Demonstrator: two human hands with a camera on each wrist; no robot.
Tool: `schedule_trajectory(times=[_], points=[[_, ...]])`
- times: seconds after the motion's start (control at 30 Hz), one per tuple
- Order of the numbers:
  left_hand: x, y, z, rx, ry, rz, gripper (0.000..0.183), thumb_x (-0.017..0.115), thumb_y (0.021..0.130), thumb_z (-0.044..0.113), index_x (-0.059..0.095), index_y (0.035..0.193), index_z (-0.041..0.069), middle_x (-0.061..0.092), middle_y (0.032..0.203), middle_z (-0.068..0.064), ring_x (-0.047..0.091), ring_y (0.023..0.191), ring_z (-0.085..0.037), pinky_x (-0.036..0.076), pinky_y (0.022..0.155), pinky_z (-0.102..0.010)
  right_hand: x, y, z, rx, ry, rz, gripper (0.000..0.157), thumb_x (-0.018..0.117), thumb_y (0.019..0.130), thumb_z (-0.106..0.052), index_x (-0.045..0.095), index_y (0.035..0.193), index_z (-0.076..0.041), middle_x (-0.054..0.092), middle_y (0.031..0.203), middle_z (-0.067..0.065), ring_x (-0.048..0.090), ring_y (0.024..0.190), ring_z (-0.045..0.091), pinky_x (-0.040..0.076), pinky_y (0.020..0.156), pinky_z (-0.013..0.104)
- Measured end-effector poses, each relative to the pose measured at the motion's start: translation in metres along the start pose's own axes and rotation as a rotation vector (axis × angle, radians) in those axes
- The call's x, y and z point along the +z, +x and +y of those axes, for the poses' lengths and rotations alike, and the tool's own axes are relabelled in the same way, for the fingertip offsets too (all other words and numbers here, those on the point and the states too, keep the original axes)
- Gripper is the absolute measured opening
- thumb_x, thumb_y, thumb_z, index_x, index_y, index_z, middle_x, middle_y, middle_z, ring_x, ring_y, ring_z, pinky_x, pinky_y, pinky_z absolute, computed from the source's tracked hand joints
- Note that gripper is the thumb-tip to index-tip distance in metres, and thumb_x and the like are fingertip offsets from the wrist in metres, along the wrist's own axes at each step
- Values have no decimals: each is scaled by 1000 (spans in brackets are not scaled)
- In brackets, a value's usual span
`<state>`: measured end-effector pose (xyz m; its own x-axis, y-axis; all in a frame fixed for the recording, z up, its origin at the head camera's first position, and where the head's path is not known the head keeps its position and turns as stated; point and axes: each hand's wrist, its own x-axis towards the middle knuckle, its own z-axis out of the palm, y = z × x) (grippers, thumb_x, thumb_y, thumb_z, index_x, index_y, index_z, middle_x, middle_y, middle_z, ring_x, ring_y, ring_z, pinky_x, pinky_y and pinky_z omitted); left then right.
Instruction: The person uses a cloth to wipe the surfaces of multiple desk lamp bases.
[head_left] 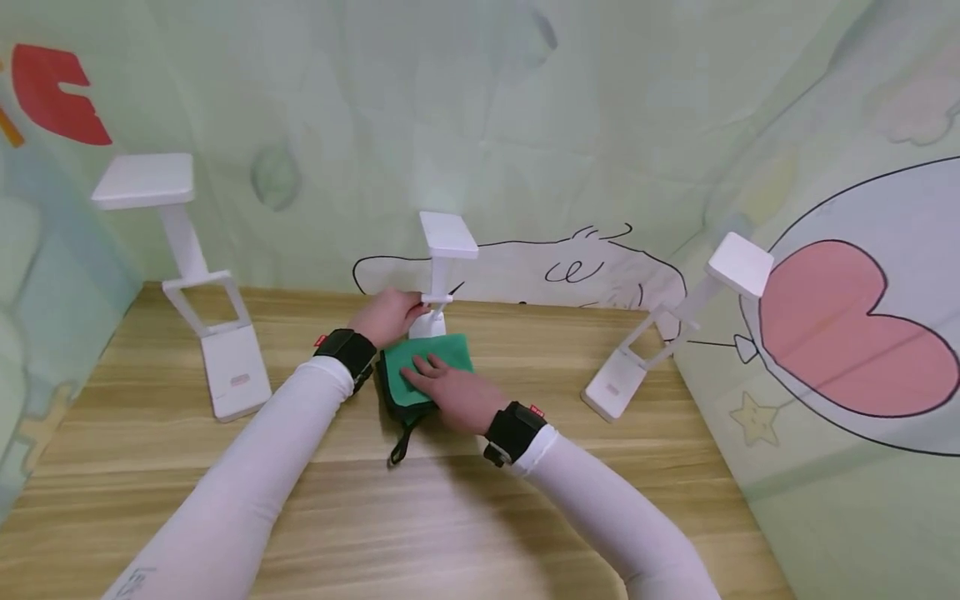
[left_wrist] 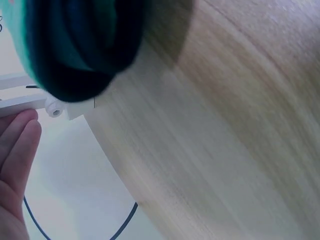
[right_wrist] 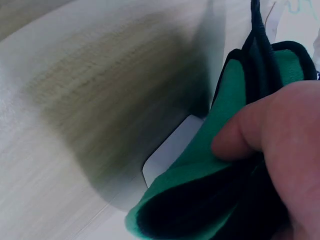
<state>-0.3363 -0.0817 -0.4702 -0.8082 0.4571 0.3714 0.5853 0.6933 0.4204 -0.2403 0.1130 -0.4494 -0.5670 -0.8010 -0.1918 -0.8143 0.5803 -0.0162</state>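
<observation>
In the head view, a small white desk lamp (head_left: 448,233) stands at the middle back of the wooden table. My left hand (head_left: 386,318) grips its folding arm from the left; in the left wrist view, the fingertips (left_wrist: 27,127) meet the white lamp arm (left_wrist: 20,104). A folded green cloth (head_left: 446,346) with black edging and a hanging loop lies over the lamp's base. My right hand (head_left: 461,398) holds this cloth, fingers spread on top and the thumb (right_wrist: 240,135) pressed into its side. The lamp base (right_wrist: 172,150) shows partly beneath the cloth; the rest is covered.
Another white desk lamp (head_left: 236,371) stands at the left of the table (head_left: 360,533). A third white lamp (head_left: 615,383) stands at the right. Behind the table hangs a pale printed curtain (head_left: 337,183), which also lines both sides.
</observation>
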Motion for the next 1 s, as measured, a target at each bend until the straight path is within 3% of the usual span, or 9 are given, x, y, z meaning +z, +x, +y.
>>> schedule_trajectory(times=[0.2,0.47,0.57,0.83,1.0], points=[[-2,-1,-2,-19,-31,-13,15,59,101,19,66,102,6,70,90,-10,64,78,-21,55,70,-42,-2,17,5,0,90,10,70,52,91,7,31,155,-12,30,157,15,23,142,33,36,111,40],[-4,-1,2,-19,-26,-31,14,57,102,19,64,97,7,69,87,-8,62,74,-21,52,68,-42,1,40,13,43,30,105,64,54,89,6,40,150,-7,35,154,20,31,138,38,37,110,43],[-5,0,3,-15,-24,-34,14,57,102,19,64,98,7,69,89,-8,62,75,-20,52,69,-42,0,45,15,71,2,105,64,57,87,5,42,148,-6,36,153,20,33,137,38,38,109,42],[-2,1,-2,15,-7,-27,14,58,102,18,65,100,6,70,89,-8,63,76,-21,53,69,-42,2,46,18,92,-73,89,66,63,85,1,43,148,-8,40,150,20,34,136,35,43,104,40],[0,1,-4,39,2,-1,13,60,100,16,66,99,5,71,90,-11,67,81,-24,55,72,-45,4,38,22,111,-48,74,67,64,88,1,40,150,-7,37,151,24,30,138,38,40,107,42]])
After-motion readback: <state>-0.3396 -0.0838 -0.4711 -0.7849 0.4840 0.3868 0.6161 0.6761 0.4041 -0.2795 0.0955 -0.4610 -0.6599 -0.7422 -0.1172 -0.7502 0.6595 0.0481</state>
